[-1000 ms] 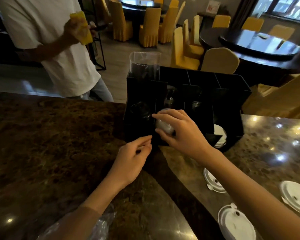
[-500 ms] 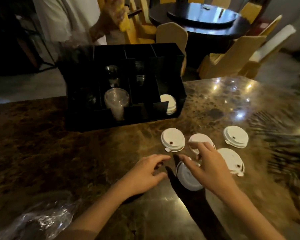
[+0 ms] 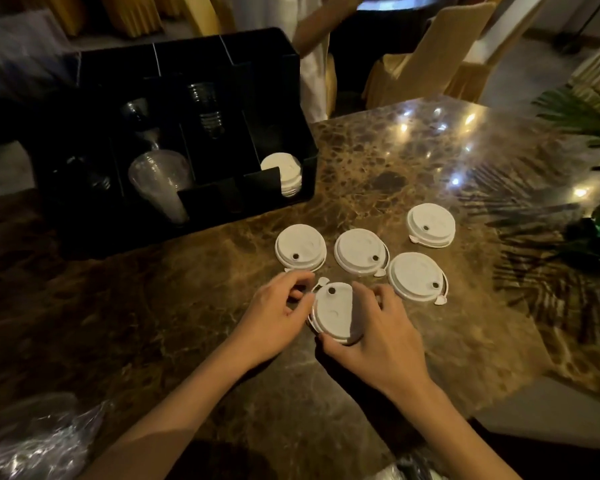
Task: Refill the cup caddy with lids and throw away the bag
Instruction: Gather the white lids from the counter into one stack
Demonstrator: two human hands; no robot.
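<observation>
At the centre of the frame both hands close on one white lid [image 3: 333,311] lying on the counter [image 3: 378,161]: the right hand [image 3: 378,327] curls its fingers round the lid's right edge, thumb at the near rim, while the left hand [image 3: 274,306] touches the left edge with curled fingers. Four more lids [image 3: 361,251] lie just beyond, apart from one another. The caddy [image 3: 284,64] stands at upper left, a short stack of lids [image 3: 284,171] already in its right front slot. To do this step well, I judge it best to stack the loose lids spouts aligned (fewer trips) before sliding them in. The bag [image 3: 32,441] lies crumpled at lower left. No writing or brand can be read anywhere.
</observation>
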